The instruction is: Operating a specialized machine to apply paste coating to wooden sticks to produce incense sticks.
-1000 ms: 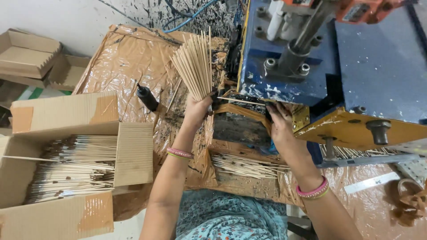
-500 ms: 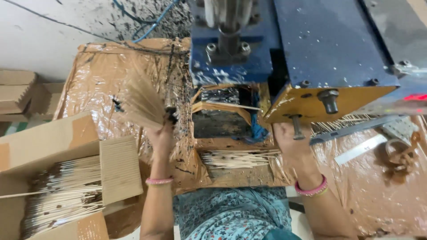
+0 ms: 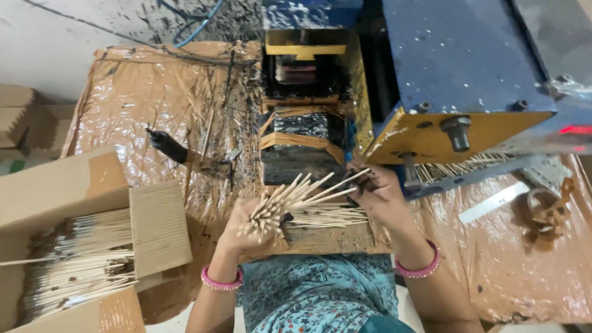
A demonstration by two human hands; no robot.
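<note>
Left hand (image 3: 246, 225) grips fanned sticks (image 3: 296, 200), right hand (image 3: 376, 194) pinching their tips beside the machine (image 3: 444, 74); loose ones could slip

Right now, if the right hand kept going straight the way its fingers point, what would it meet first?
The right hand points up and left, its fingers at the tips of the bundle of thin sticks that the left hand grips. Past those, likely the dark feed opening of the blue machine; depth is unclear.
</note>
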